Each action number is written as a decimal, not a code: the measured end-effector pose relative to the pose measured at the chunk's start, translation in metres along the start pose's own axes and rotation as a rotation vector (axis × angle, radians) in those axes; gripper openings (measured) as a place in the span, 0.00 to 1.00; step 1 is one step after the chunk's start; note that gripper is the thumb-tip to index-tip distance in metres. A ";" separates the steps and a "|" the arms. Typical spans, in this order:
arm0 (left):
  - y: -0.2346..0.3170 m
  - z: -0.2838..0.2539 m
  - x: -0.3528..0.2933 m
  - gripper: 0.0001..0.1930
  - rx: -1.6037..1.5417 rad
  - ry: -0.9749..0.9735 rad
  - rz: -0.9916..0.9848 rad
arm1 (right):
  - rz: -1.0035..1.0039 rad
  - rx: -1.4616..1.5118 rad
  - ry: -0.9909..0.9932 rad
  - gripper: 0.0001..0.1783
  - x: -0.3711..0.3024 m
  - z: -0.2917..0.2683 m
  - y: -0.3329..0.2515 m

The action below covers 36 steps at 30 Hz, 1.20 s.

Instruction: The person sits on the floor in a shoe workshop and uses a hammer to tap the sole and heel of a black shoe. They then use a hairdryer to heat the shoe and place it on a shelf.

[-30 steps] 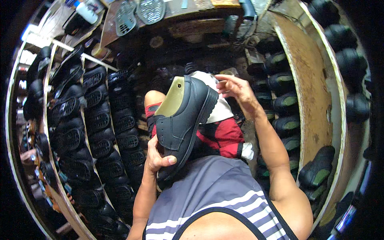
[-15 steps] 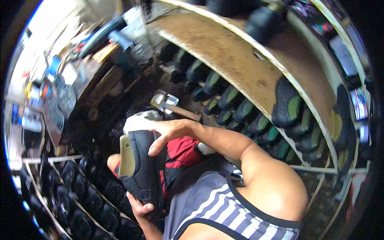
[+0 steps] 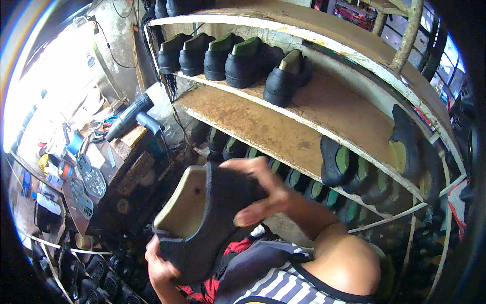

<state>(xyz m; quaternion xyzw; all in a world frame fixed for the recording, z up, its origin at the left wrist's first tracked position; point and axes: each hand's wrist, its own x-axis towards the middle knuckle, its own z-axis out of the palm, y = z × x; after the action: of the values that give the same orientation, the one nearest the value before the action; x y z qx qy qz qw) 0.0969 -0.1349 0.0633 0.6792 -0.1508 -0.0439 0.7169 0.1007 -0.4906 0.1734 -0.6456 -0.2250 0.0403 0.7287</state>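
Both my hands hold a black shoe (image 3: 210, 253) above my lap, with its opening turned toward the left. Inside it sits a pale shoe last (image 3: 185, 202) with a small dark hole in its top. My right hand (image 3: 266, 192) grips the far end of the shoe, thumb on its side and fingers partly hidden and blurred. At the near left end, my left hand (image 3: 159, 266) is closed round the shoe. Red and black cloth (image 3: 200, 294) shows beneath the shoe.
Wooden shelves (image 3: 243, 119) with white edges carry rows of black shoes (image 3: 245, 66) ahead and right. On the left, a cluttered workbench (image 3: 114, 167) bears a heat gun (image 3: 130, 116) and shoe soles (image 3: 91, 175). More dark shoe parts (image 3: 109, 281) lie on a rack at lower left.
The shoe has come up closer to the camera and tilted. My view has swung up to the shelves. A hammer and white cloth seen earlier no longer show.
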 end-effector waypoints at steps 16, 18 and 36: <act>-0.157 -0.081 -0.101 0.25 -0.651 0.422 -0.581 | -0.681 -0.959 1.537 0.41 -0.135 -0.086 -0.052; -0.155 -0.078 -0.095 0.24 -0.598 0.421 -0.598 | -0.679 -1.093 1.649 0.44 -0.108 -0.105 -0.029; -0.163 -0.072 -0.084 0.34 -0.635 0.302 -0.579 | -0.191 -0.918 0.323 0.15 0.073 0.010 0.094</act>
<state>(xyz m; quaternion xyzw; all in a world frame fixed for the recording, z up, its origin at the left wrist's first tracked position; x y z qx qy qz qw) 0.0599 -0.0556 -0.1136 0.4387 0.1723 -0.1871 0.8619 0.1841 -0.4409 0.1044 -0.8743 -0.1619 -0.2305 0.3952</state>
